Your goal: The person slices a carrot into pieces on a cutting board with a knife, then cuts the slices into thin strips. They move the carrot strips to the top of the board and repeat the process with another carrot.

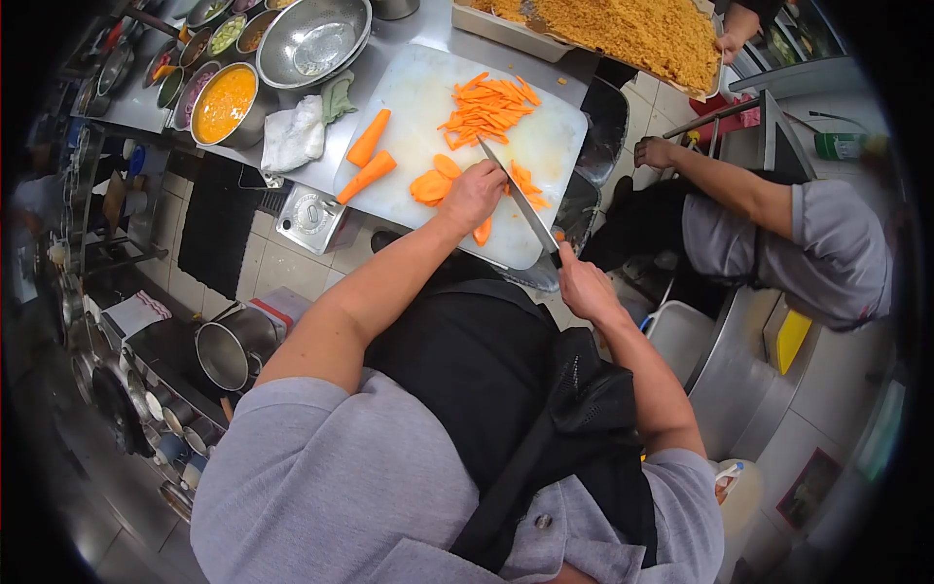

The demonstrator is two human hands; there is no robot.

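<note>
The left hand [472, 195] lies curled, knuckles up, on a small stack of flat, oval orange carrot slices [431, 185], pinning them to the white rectangular plastic cutting board [413, 92]. The right hand [582, 284] is wrapped fully round the dark handle of a long, narrow steel kitchen knife [520, 202]. The blade slants across the board's near corner, its tip just beside the left hand's fingers.

Further back on the board lies a loose heap of thin, straight-cut carrot sticks [486, 109]. To their left lie two peeled, tapered carrot chunks [368, 156] with smooth matt skin. The board rests on a brushed stainless-steel desk [413, 27].

Beside the board lies a crumpled white cloth [292, 136]. Near it stand a round steel bowl of glossy yellow-orange liquid [224, 102] and a larger, shiny empty steel bowl [311, 39]. At the desk's far edge is a shallow tray of grainy golden crumbs [632, 34].

On the right, another person in a grey shirt stretches a hand [654, 153] toward a lower shelf.
</note>
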